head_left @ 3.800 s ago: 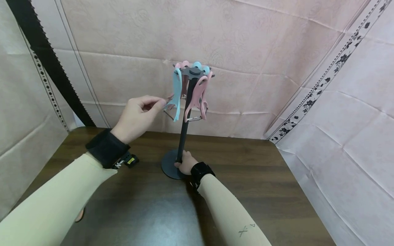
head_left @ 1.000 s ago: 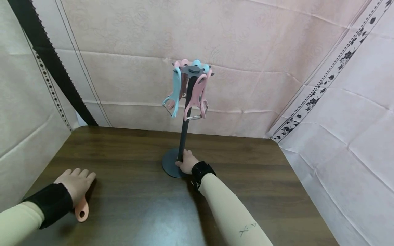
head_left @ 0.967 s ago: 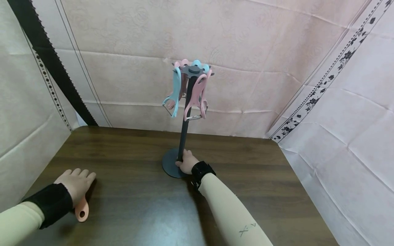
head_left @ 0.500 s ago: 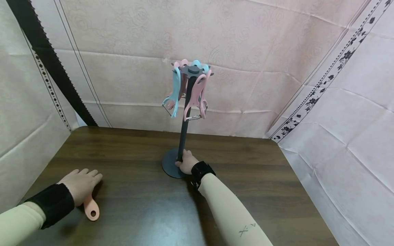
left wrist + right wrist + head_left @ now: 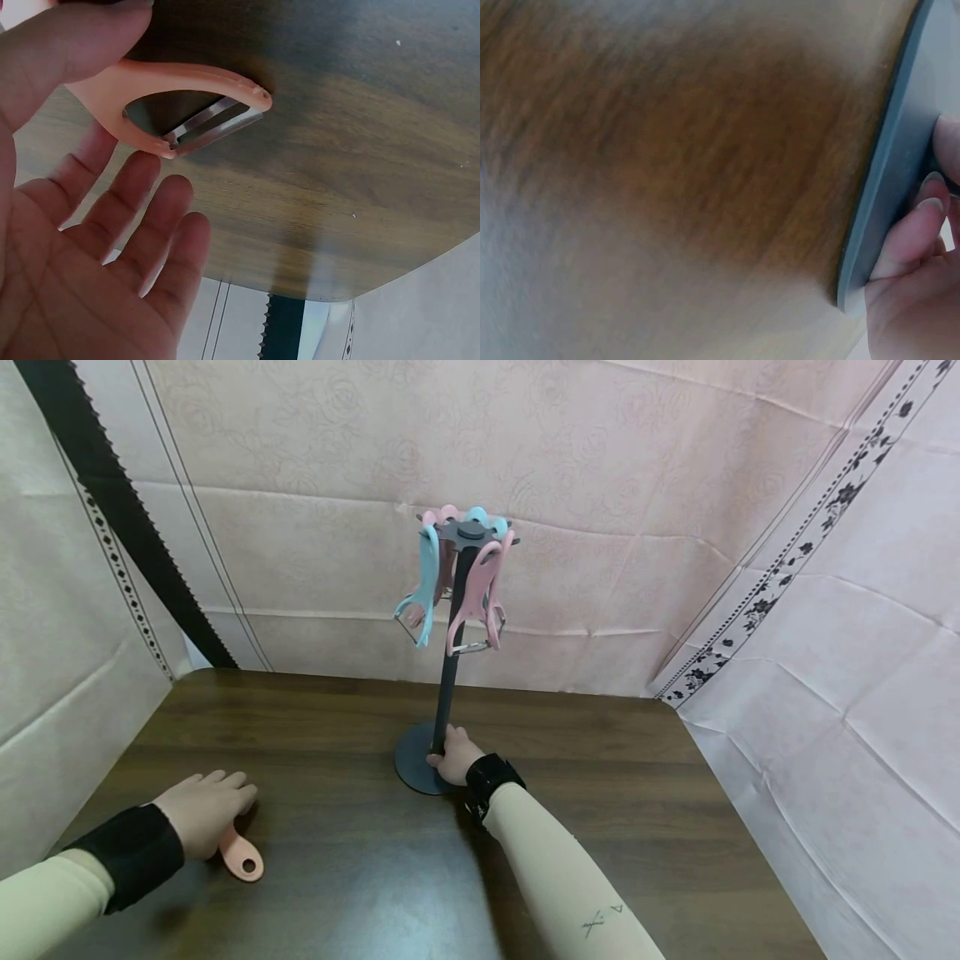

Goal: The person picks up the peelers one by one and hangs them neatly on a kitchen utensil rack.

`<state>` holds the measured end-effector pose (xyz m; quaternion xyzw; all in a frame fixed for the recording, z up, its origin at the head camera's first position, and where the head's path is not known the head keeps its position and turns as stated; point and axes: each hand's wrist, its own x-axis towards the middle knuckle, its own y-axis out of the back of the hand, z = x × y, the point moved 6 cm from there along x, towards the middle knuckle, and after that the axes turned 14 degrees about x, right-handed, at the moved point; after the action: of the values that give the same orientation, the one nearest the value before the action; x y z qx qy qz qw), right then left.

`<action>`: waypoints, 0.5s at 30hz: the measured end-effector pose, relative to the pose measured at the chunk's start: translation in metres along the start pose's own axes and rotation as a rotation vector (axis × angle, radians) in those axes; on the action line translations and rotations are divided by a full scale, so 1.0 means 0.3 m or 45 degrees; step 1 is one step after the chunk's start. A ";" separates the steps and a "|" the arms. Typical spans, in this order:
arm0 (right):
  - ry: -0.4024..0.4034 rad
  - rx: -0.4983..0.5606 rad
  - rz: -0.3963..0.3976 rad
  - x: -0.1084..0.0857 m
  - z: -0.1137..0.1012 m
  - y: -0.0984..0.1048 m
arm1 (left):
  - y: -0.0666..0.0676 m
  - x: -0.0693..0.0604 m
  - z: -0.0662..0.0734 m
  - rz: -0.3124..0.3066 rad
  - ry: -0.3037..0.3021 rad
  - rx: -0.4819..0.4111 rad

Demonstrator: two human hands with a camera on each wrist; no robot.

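Note:
A salmon-pink Y-shaped peeler lies low over the table at the left, its handle end showing below my left hand. In the left wrist view, thumb and index finger pinch the neck of this peeler; the other fingers are loosely spread and the metal blade points away. My right hand grips the foot of a dark stand's pole, just above its round base. From the stand's top hang several peelers, among them a blue peeler and a pink peeler.
The stand rises near the back of the brown wooden table. Pale patterned cloth hangs behind and along both sides. A dark zigzag-edged strip runs down the left.
My left hand has come down from beside the blue peeler on the stand to the table's left. The salmon peeler has shifted right with it, its handle swinging right. My right hand stays put.

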<state>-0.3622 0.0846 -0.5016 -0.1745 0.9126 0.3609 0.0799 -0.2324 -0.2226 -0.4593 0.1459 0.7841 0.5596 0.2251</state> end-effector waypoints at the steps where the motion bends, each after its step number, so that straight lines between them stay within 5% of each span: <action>1: 0.000 0.002 0.000 0.000 0.001 0.000 | -0.001 0.002 -0.001 0.003 0.003 -0.003; 15: 0.012 0.003 0.002 -0.004 -0.002 0.001 | 0.000 0.028 -0.011 -0.015 0.026 -0.007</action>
<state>-0.3613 0.0847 -0.5007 -0.1755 0.9136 0.3589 0.0756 -0.2414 -0.2213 -0.4601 0.1348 0.7857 0.5619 0.2207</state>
